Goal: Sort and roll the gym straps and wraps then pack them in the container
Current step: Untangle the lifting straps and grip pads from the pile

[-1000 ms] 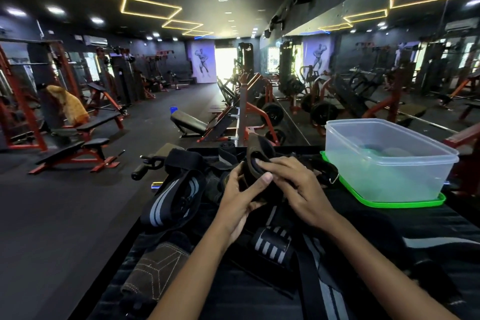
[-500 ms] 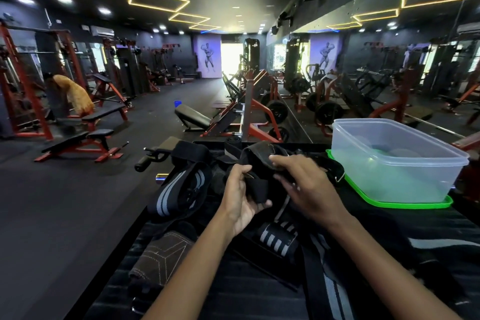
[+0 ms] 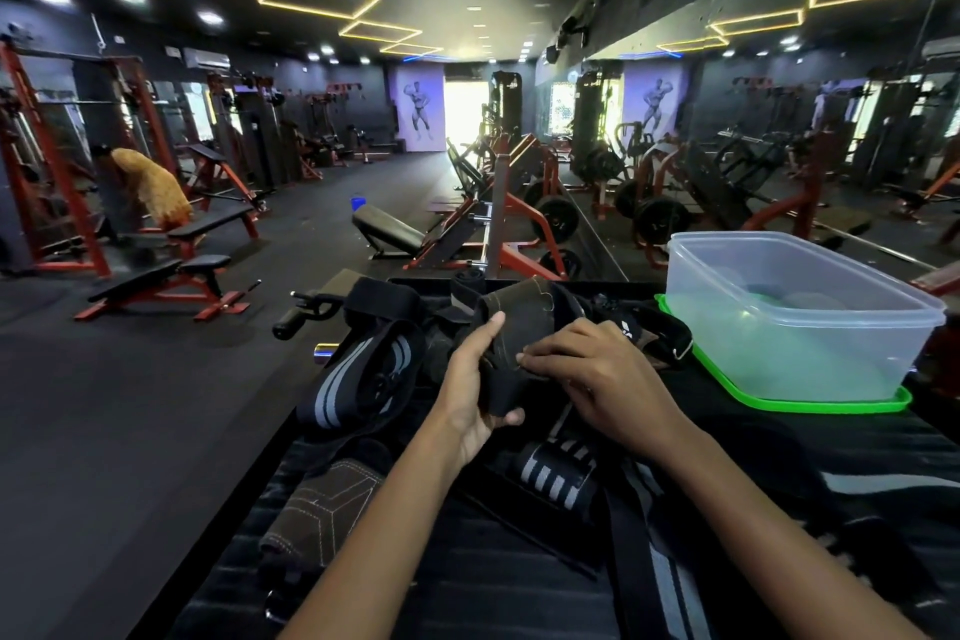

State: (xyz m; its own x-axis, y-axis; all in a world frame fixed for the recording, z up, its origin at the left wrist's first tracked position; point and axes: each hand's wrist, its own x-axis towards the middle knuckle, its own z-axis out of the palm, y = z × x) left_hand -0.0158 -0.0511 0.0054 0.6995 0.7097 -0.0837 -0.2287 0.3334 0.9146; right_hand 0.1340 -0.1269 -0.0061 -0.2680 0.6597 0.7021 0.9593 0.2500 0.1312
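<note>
Two hands work one dark stitched strap left of the tub, over the table's far edge. Left hand curls round its lower fold; right hand pinches it. Tub sits on one green lid; open floor left. Two grey-striped wraps nearby.

The container sits on a lid right of the straps pile, apparently on a bench.

Both hands grip one dark strap — container beside.
</note>
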